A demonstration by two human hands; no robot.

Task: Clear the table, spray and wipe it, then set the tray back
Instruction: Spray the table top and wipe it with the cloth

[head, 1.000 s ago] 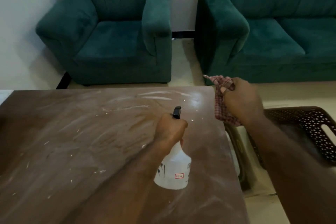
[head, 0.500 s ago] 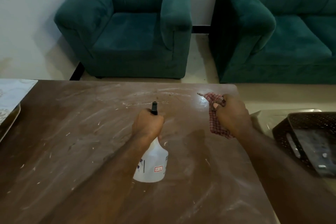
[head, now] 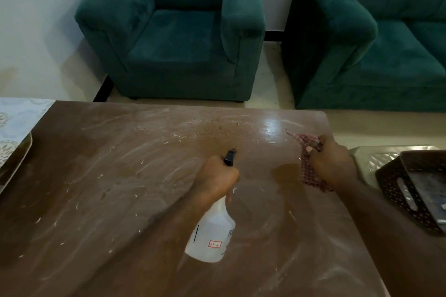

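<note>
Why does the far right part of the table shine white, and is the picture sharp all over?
Head view: the white patch is glare on the brown wooden table, just beyond the red checked cloth in the right hand. The left hand and white plastic spray bottle look slightly soft, and the wide lens bends the edges.

Brown wooden tabletop (head: 120, 188), smeared with whitish streaks and flecks. White plastic spray bottle (head: 212, 236) with a black nozzle and a small red-edged label. Red-and-white checked cloth (head: 307, 171). Dark brown perforated plastic basket (head: 395, 190), dotted pattern. Teal velvet armchair (head: 173, 38), teal velvet sofa (head: 376, 50). Pale patterned mat (head: 17, 116) at left.
</note>
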